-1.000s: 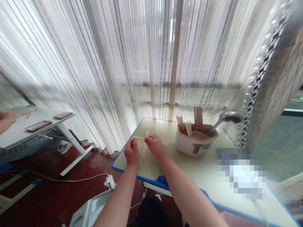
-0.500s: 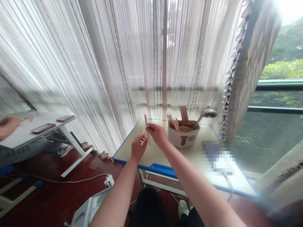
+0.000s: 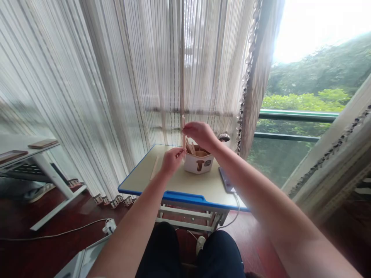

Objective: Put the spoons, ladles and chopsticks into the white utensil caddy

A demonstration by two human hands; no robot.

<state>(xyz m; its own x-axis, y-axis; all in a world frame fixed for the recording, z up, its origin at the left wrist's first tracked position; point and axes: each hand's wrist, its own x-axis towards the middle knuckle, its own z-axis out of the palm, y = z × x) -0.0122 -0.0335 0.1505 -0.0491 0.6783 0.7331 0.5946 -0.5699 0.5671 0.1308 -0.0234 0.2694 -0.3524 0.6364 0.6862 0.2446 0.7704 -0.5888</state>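
Observation:
A pair of light wooden chopsticks [image 3: 183,143] stands upright between my hands, just left of the container. My right hand [image 3: 199,133] pinches them near the top. Lower down, the fingertips of my left hand [image 3: 172,160] are closed at their bottom part. Behind and below my right hand sits a white utensil holder [image 3: 191,164] with a brown mushroom picture, holding several wooden utensils [image 3: 191,148]. A slotted metal ladle [image 3: 224,137] rises from its right side, partly hidden by my forearm. More chopsticks [image 3: 154,168] lie on the table, left of my left hand.
The small cream table [image 3: 139,175] has a blue edge. A phone-like flat device [image 3: 227,180] with a cable lies at its right. String curtains [image 3: 130,77] hang behind. Another table [image 3: 46,152] stands left, and a white plug [image 3: 109,226] with a cord is on the left.
My view has turned to the right. Both hands have moved right, beside the utensil holder, with the right hand raised higher. Chopsticks now show lying on the table.

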